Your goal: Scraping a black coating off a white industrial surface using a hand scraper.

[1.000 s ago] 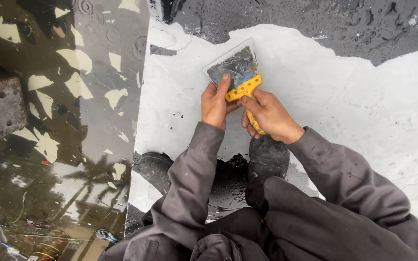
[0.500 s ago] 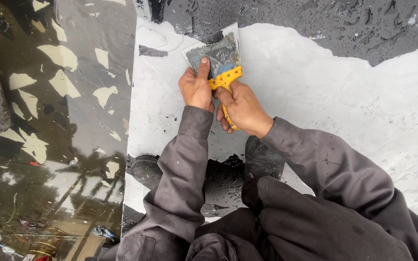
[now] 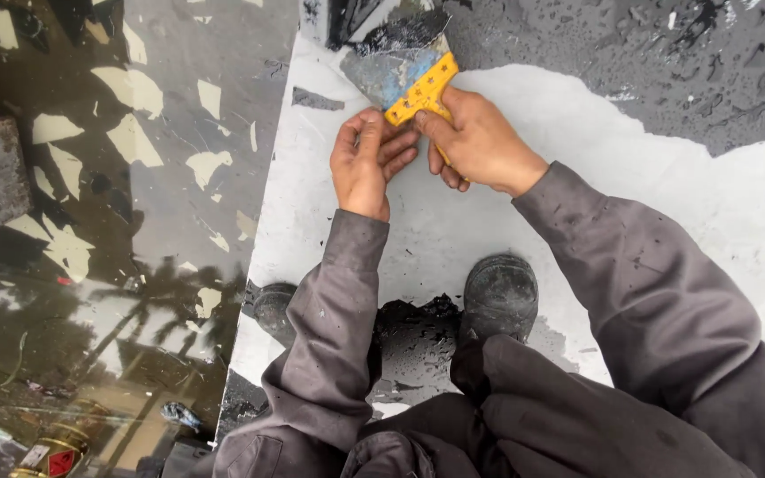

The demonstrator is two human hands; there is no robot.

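Yellow-handled scraper (image 3: 411,78) is sitting at the far edge of the white coating (image 3: 666,204); I'm seeing my right hand (image 3: 480,142) gripping its handle, fingers wrapped tight, while my left hand (image 3: 367,164) is pinching beside the blade, apparently wiping residue off it.

The scraper (image 3: 409,75) lies on the slab (image 3: 666,212) ahead of both boots — left hand (image 3: 363,164) just left of its handle, right hand (image 3: 480,142) on it; water (image 3: 90,265) lies left of the slab.
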